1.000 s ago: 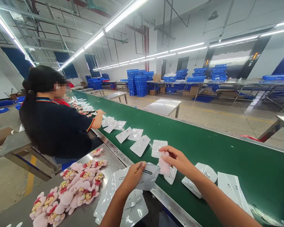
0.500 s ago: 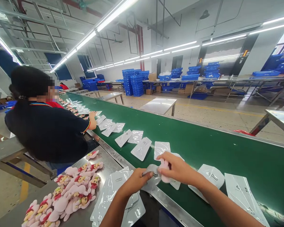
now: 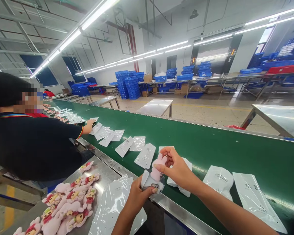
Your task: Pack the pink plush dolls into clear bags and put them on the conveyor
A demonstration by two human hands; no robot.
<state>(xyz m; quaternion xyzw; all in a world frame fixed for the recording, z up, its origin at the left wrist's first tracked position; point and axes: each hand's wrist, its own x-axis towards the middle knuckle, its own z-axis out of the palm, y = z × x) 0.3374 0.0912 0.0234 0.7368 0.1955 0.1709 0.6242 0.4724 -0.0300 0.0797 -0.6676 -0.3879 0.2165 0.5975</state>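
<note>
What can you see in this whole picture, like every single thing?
Conveyor belt: one, green, across the middle
Loose pouches: more than ten, silvery white, on the belt
Metal table: one, silver, lower left
Plush toys: more than ten, pink with some red, on that table
Pouch pile: several overlapping, silvery, beside the toys
Co-worker: one, dark top, far left
Blue crates: many, blue, across the room
Ceiling lights: several, white, overhead
Held toy: one, pink, at the near belt edge
Held pouch: one, grey, just below that toy
Left hand: one, bare, gripping the held pouch
Right hand: one, bare, gripping the held toy
</note>
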